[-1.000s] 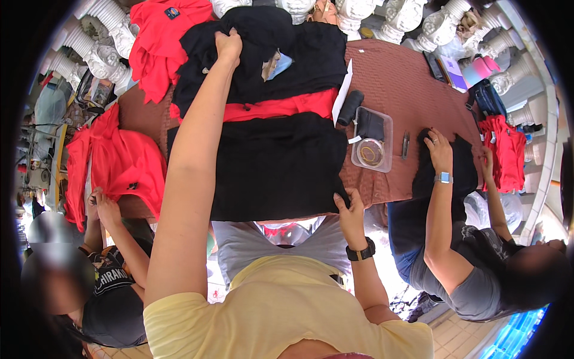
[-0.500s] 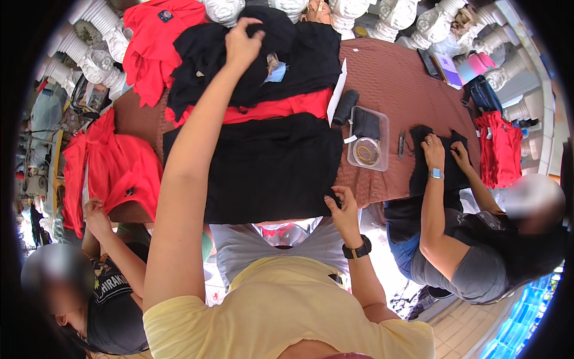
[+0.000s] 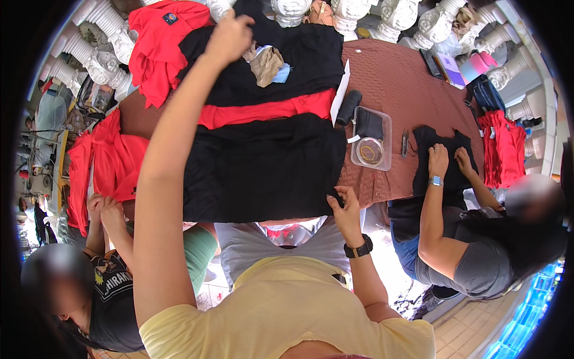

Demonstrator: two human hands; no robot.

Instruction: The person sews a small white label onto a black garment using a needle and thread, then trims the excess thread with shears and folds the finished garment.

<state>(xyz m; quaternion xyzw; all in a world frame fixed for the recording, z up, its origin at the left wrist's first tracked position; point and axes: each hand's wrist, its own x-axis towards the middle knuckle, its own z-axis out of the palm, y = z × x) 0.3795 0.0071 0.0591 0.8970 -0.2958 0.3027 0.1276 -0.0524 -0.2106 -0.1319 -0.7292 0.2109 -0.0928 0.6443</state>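
A folded black garment (image 3: 263, 167) lies spread in front of me, its near edge at the table's edge. My right hand (image 3: 347, 209) pinches its near right corner between thumb and fingers. Stretched far forward, my left hand (image 3: 231, 38) has its fingers closed on black cloth at the top of a second black garment (image 3: 317, 60); the fingertips are partly hidden. On that garment, beside my left hand, rest a crumpled tan scrap (image 3: 266, 66) and a light blue piece (image 3: 281, 74). A red garment (image 3: 269, 107) shows between the two black ones.
At right are a black roll (image 3: 348, 106), a clear plastic box (image 3: 385, 146) and a small cutter-like tool (image 3: 405, 143). One co-worker's hands (image 3: 438, 158) handle black cloth at right; another's (image 3: 107, 209) handle red cloth at left. White balusters (image 3: 394, 18) line the far side.
My left hand has moved slightly left and away, and more of the tan scrap is uncovered. My right hand stays at the corner. The left co-worker's hands have come together.
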